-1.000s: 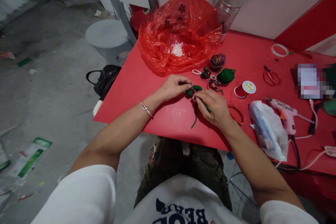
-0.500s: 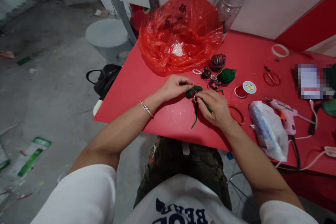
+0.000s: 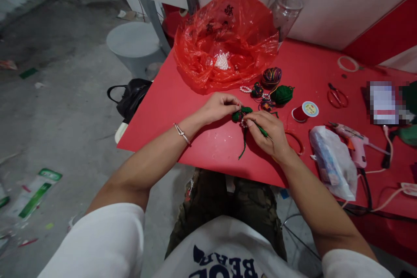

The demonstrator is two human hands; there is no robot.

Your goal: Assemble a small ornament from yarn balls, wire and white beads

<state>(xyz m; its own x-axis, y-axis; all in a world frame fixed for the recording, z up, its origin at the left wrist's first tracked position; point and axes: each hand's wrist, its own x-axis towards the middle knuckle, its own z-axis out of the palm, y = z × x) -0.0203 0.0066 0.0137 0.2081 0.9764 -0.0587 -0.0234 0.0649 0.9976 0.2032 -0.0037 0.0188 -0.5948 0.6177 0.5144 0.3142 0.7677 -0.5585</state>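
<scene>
Between both hands, a small green yarn piece (image 3: 236,116) with pearl-like beads hangs just over the red table (image 3: 202,152). My left hand (image 3: 220,107) pinches its left side between thumb and fingertips. A crochet hook (image 3: 261,129) with a green handle lies in the closed fingers of my right hand (image 3: 267,132), its tip end hidden at the yarn. A loose green strand (image 3: 243,143) trails down from the piece. Just beyond sit a green yarn ball (image 3: 282,94), a multicoloured yarn ball (image 3: 271,77) and a beaded yarn piece (image 3: 257,90).
A red plastic bag (image 3: 224,43) holding white beads stands at the back. To the right are a thread spool (image 3: 299,113), red-handled scissors (image 3: 337,96), a white plastic bag (image 3: 334,163) and a pink glue gun (image 3: 356,143) with cables. A lidded bin (image 3: 133,43) stands left of the table.
My right hand has shifted slightly and turned, so less of the hook's shaft shows behind it. My left hand keeps its pinch on the yarn piece. The view has moved a little.
</scene>
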